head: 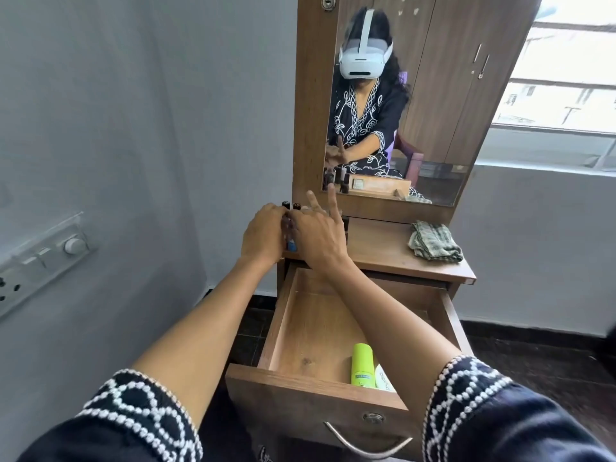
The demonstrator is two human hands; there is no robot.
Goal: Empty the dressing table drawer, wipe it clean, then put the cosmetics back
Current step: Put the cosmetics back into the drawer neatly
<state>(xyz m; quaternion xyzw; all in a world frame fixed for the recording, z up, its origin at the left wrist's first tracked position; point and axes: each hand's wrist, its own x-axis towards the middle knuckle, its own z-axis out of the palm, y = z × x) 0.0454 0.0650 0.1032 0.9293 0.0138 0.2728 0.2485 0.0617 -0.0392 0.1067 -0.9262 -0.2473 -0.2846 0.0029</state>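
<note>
Both forearms are bare from wrist to just below the elbow, where wide, loose sleeves begin. The left sleeve (133,418) is dark navy, close to black, its cuff worked in raised white stitching: chains of small white beads of thread forming linked ovals and rings, with a dotted white line along the hem. The right sleeve (493,411) carries the same white-on-dark looped border and then runs on as plain dark cloth. The left hand (263,233) and right hand (316,233) are bare; no ring, bangle or watch shows on what is visible of them.
</note>
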